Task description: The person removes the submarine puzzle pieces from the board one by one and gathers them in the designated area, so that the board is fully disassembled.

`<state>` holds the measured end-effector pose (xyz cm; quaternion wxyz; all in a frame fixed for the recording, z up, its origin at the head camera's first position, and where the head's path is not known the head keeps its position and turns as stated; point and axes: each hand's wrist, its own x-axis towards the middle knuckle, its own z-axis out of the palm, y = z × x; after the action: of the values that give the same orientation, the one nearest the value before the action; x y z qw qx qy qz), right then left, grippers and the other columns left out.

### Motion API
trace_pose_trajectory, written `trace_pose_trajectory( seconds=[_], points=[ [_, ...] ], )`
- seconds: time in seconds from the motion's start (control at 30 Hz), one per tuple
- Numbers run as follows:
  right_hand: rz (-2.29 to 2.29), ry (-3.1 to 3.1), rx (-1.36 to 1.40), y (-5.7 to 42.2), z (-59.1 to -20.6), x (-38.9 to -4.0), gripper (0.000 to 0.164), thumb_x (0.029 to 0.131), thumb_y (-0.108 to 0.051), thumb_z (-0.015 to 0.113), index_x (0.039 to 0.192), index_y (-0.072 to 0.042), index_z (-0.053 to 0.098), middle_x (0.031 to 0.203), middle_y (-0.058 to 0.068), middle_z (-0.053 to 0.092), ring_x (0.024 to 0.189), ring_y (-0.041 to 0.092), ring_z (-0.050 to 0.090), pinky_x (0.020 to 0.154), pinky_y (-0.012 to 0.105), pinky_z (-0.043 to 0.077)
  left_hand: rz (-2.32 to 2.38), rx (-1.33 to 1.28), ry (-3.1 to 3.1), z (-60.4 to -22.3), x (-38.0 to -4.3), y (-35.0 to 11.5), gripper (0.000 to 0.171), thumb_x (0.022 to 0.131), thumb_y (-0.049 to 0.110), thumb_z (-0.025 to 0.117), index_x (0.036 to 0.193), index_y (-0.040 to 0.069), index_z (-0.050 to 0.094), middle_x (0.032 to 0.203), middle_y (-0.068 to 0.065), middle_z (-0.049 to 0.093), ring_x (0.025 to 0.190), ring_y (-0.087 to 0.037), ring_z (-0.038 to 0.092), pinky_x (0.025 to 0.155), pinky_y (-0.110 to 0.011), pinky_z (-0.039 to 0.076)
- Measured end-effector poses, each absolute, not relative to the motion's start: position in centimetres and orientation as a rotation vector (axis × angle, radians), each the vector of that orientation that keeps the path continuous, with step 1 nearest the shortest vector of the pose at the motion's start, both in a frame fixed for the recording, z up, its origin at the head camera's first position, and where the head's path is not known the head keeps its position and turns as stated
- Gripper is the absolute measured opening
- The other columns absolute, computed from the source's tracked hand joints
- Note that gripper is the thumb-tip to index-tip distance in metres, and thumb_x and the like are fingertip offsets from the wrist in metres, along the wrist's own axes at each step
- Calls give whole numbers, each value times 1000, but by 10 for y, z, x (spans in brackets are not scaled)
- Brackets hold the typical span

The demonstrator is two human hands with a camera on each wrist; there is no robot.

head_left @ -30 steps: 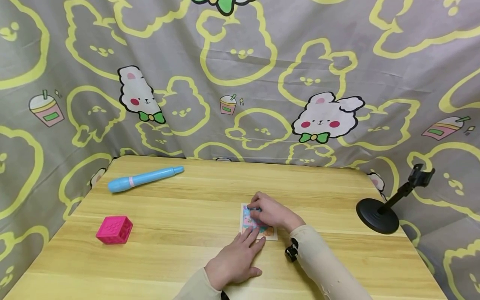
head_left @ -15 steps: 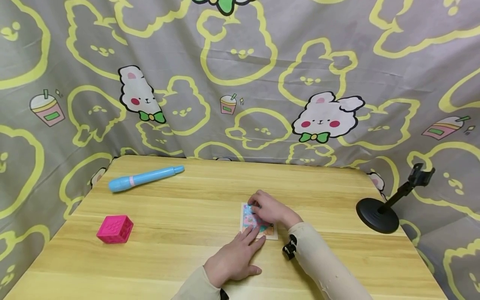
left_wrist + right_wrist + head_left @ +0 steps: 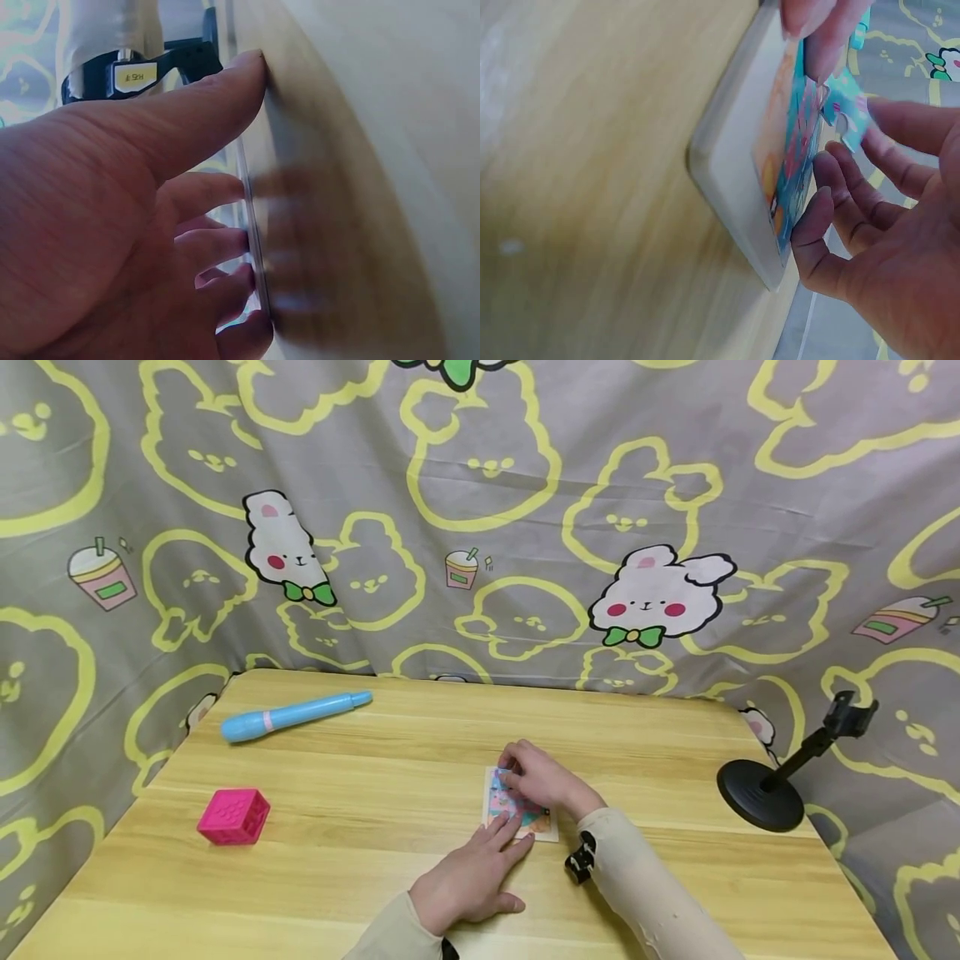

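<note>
A small jigsaw puzzle in a pale board (image 3: 551, 835) lies on the table, printed in pink, turquoise and orange. My left hand (image 3: 467, 878) rests with fairly straight fingers on the board's near left part, its thumb spread out on the tabletop. In the left wrist view the fingertips (image 3: 244, 240) meet the board's edge side-on. Over the far part of the puzzle, my right hand (image 3: 542, 778) pinches a turquoise jigsaw piece (image 3: 845, 99), which stands tilted up from the picture in the right wrist view. The right hand hides much of the puzzle in the head view.
A blue stick-shaped toy (image 3: 296, 717) lies at the table's back left. The pink toy block (image 3: 234, 817) sits at the left. On the right stands a black round-based holder (image 3: 761, 795). A patterned curtain (image 3: 480, 568) hangs round the back and sides.
My right hand has shifted very slightly toward the far side of the puzzle, still at the same part. The left hand keeps its place. The head view has turned a little left.
</note>
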<state>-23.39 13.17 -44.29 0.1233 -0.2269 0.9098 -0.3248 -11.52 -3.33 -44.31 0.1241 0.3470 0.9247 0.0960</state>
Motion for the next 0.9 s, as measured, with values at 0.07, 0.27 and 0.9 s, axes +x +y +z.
trace_pose_trajectory(
  seconds=[0.07, 0.27, 0.9],
  points=[
    [-965, 2649, -662, 131, -443, -234, 4, 100, -14, 58, 99, -12, 61, 90, -2, 56, 79, 15, 53, 72, 34, 47, 283, 1005, 2692, -444, -115, -33, 78, 87, 49, 70, 151, 15, 41, 159, -9, 27, 146, -26, 20, 114, -38, 27],
    [-1051, 2631, -653, 135, -439, -235, 5, 100, -13, 57, 96, -13, 60, 83, -2, 58, 74, 15, 54, 67, 33, 47, 259, 1022, 2701, -445, -117, -34, 78, 86, 49, 71, 150, 15, 42, 158, -9, 29, 145, -26, 22, 114, -37, 27],
    [-1308, 2670, -309, 245, -436, -280, 11, 95, 7, 56, 99, 7, 66, 87, 13, 63, 77, 23, 62, 70, 38, 58, 283, 1028, 2688, -441, -117, -31, 80, 85, 47, 72, 151, 14, 42, 160, -10, 23, 146, -26, 21, 114, -39, 28]
  ],
)
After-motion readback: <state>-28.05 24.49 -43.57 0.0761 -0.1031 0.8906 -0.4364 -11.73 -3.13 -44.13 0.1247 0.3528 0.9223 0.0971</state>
